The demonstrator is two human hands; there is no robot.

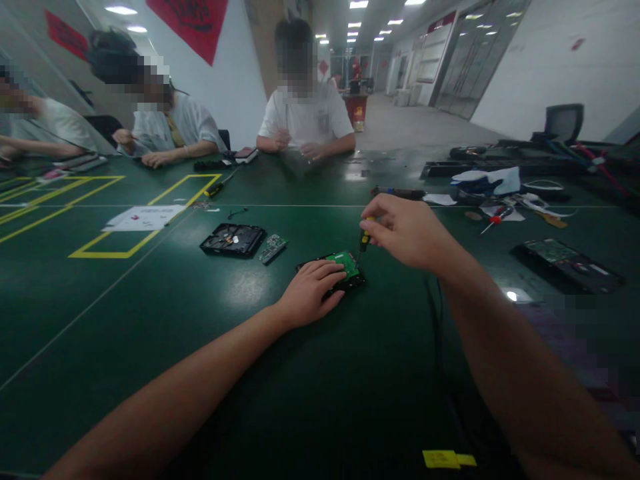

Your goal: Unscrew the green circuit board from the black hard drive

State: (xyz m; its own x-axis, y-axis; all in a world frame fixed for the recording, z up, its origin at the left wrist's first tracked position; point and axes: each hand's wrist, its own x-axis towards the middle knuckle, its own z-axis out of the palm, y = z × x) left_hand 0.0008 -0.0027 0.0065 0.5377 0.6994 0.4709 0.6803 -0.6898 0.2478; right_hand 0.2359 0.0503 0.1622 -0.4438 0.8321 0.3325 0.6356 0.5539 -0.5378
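Observation:
A small black hard drive (354, 283) with a green circuit board (349, 261) facing up lies on the table. My left hand (315, 288) rests across it, fingers stretched over the board and thumb along the near side. In my right hand (400, 230) is a yellow-and-black screwdriver (366, 235), held nearly upright by closed fingers. Its shaft points down to the right end of the board; whether the tip sits in a screw is too small to tell. Left of the drive lie a loose circuit board (273, 249) and an open black drive housing (233, 239).
Another hard drive (567, 265) lies at the right. Behind it are a red screwdriver (499, 217), cloths and cables. A white sheet (145, 218) and another yellow-black screwdriver (215, 187) are at the left. Several people sit across the green table (240, 353).

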